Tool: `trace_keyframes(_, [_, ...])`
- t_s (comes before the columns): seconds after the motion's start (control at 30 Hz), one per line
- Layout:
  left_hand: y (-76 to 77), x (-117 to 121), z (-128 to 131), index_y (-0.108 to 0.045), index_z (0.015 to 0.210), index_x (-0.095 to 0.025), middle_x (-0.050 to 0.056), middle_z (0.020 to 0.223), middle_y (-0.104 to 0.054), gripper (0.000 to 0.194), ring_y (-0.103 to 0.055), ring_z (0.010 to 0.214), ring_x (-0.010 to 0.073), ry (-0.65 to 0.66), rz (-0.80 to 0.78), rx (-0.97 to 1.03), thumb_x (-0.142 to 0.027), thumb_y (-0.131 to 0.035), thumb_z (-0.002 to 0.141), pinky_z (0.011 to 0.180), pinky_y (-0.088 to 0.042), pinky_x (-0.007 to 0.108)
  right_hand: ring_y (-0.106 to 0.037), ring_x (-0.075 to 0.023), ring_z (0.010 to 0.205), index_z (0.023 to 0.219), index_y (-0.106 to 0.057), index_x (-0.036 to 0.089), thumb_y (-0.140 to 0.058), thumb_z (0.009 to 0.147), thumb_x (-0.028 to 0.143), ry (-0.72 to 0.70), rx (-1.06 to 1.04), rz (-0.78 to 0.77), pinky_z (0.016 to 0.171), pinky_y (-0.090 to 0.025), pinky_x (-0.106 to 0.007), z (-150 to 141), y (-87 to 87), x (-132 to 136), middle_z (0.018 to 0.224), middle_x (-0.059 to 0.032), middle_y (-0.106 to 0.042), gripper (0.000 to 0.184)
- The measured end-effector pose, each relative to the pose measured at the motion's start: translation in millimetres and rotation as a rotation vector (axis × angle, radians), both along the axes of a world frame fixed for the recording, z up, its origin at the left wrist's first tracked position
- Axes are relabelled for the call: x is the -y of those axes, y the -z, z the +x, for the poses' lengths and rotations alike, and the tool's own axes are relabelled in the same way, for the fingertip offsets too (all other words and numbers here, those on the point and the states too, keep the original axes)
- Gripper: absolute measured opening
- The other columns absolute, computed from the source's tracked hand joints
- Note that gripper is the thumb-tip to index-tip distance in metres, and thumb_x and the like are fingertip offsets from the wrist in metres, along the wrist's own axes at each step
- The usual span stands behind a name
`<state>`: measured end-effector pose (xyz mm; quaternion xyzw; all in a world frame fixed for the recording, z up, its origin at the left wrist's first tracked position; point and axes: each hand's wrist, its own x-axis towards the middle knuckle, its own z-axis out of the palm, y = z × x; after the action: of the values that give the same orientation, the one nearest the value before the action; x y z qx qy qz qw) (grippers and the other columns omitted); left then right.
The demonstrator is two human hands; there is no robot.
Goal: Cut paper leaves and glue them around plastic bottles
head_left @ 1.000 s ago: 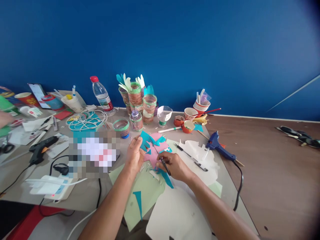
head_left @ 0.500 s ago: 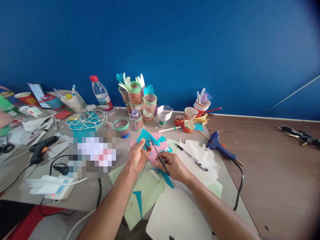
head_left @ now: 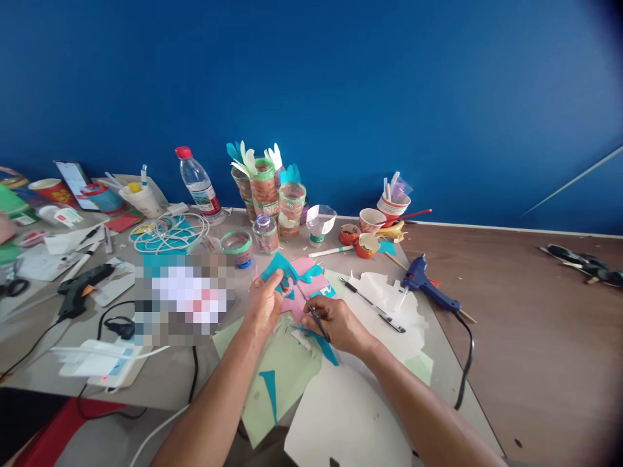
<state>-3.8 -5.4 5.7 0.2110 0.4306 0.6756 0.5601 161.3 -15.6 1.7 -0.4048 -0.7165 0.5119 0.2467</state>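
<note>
Between the thumb and fingers of my left hand (head_left: 265, 301) is a piece of blue paper (head_left: 280, 263). My right hand (head_left: 335, 321) grips a pair of scissors (head_left: 314, 311), whose blades point up and left and reach the paper's right edge. Beneath both hands lies pink paper (head_left: 315, 282) with blue scraps on it. A light green sheet (head_left: 272, 395), carrying a thin blue offcut (head_left: 269, 392), spreads below my left wrist. White paper (head_left: 348, 415) lies under my right forearm.
Decorated jars (head_left: 292, 207) with paper petals stand at the back, beside a water bottle (head_left: 197, 185). A blue glue gun (head_left: 428, 285) rests on the right, its cord hanging over the edge. A black glue gun (head_left: 82, 292) and power strip (head_left: 117, 366) lie left. A pen (head_left: 372, 303) sits near my right hand.
My left hand has shifted slightly left and turned the blue paper, and a blue piece now shows on the pink paper below it. The scissors stay in my right hand, nearly in place.
</note>
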Motion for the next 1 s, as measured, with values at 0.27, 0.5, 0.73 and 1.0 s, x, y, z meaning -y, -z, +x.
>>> trace_keyframes(0.27, [0.7,1,-2,-0.054,0.055,-0.016,-0.003,0.055,-0.055,0.029,-0.050,0.055,0.0091,-0.004,-0.022,-0.052,-0.034,-0.075,0.062,0.066,-0.045,0.028,-0.031,-0.0082,0.049,0.079,-0.058,0.018,-0.061,0.078,0.036,0.005,0.051,0.046,0.048,-0.027,-0.021,2,-4.1,-1,0.053,0.0071,-0.038,0.018])
trace_keyframes(0.5, [-0.7,0,-1,-0.057,0.058,-0.017,-0.004,0.055,-0.057,0.025,-0.050,0.054,0.0090,-0.028,-0.033,-0.019,-0.031,-0.077,0.059,0.062,-0.044,0.026,-0.030,-0.0084,0.050,0.078,-0.058,0.018,-0.060,0.078,0.034,0.015,0.046,0.024,0.048,-0.027,-0.021,2,-0.9,-1,0.054,0.0067,-0.038,0.016])
trace_keyframes(0.73, [-1.2,0,-1,-0.057,0.056,-0.016,-0.003,0.054,-0.057,0.025,-0.052,0.055,0.0095,-0.025,-0.022,-0.019,-0.031,-0.077,0.061,0.060,-0.043,0.025,-0.030,-0.0080,0.051,0.080,-0.058,0.018,-0.063,0.076,0.035,-0.003,0.013,0.008,0.046,-0.027,-0.020,3,2.4,-3,0.054,0.0066,-0.039,0.018])
trace_keyframes(1.0, [0.7,0,0,-0.059,0.061,-0.016,-0.003,0.056,-0.059,0.024,-0.053,0.055,0.0101,-0.012,-0.038,-0.020,-0.031,-0.078,0.060,0.059,-0.044,0.026,-0.033,-0.0082,0.049,0.082,-0.059,0.018,-0.062,0.077,0.036,0.015,-0.001,0.020,0.047,-0.029,-0.021,3,5.5,-4,0.053,0.0058,-0.043,0.019])
